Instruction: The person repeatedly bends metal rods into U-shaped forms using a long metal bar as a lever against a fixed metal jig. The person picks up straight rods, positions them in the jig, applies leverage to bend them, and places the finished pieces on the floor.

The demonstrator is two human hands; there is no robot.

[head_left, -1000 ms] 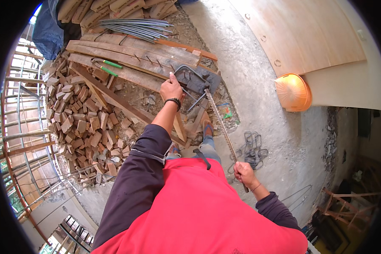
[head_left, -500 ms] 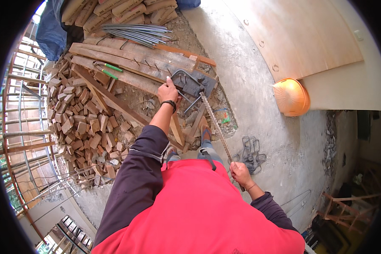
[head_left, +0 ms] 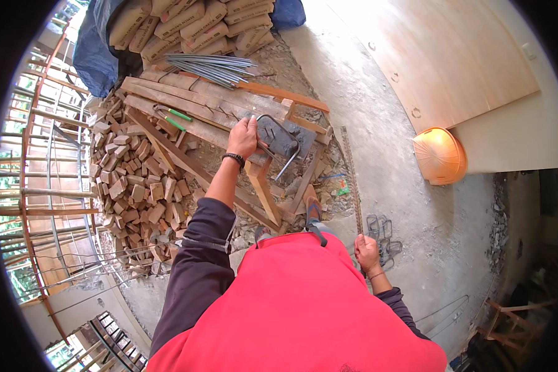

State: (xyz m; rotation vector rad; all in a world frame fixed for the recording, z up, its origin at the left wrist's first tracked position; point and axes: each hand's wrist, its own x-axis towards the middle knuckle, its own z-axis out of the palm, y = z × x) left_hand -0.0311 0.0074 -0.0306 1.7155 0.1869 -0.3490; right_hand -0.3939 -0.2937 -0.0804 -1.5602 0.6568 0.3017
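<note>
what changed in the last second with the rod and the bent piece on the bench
The long steel rod has come off the metal plate: a second ago it ran from the right hand up to the plate, and now it hangs apart to the right of the bench. The left hand stays on the bent steel loop at the plate. The right hand keeps its grip on the rod. The orange helmet has not moved.
</note>
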